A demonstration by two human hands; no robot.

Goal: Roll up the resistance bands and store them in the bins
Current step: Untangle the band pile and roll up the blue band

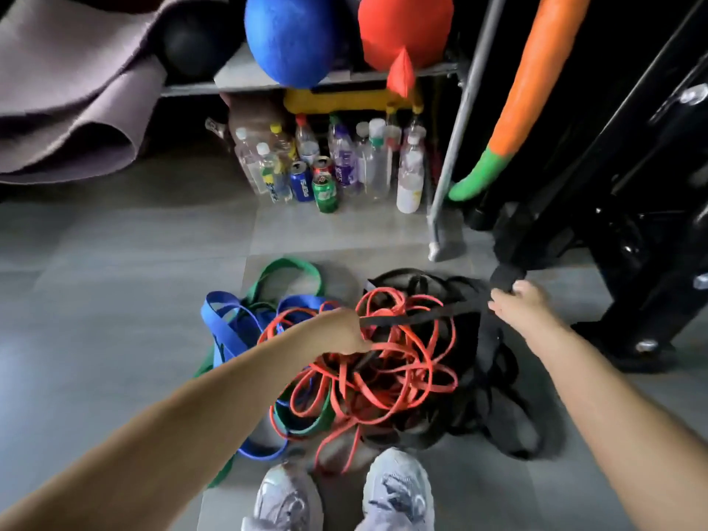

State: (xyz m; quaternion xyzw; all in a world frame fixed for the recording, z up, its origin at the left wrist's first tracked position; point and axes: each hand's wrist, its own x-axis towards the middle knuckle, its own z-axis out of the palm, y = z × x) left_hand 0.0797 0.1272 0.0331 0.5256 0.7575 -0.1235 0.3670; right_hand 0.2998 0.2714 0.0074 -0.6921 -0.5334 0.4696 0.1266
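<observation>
A grey tiled gym floor (115, 243) runs under a storage shelf. A rolled purple-grey mat (57, 90) sits at the far left edge, and a crowd of drink bottles and cans (329, 166) stands under the shelf at the far middle. On the near middle of the floor, just ahead of the person's shoes (341, 496), lies a tangle of resistance bands: blue bands (226, 316) and green bands (291, 270) on the left, thin red bands (383, 369) in the centre, black ones heaped on the right. The left hand (341, 331) is closed around one black band (417, 316), holding it taut above the heap. The right hand (517, 304), well apart from the left, pinches the band's other end, which looks wound into a small roll. The tension likely keeps the winding tight and flat. A black rack (632, 224) stands at the right edge. No bin can be made out.
</observation>
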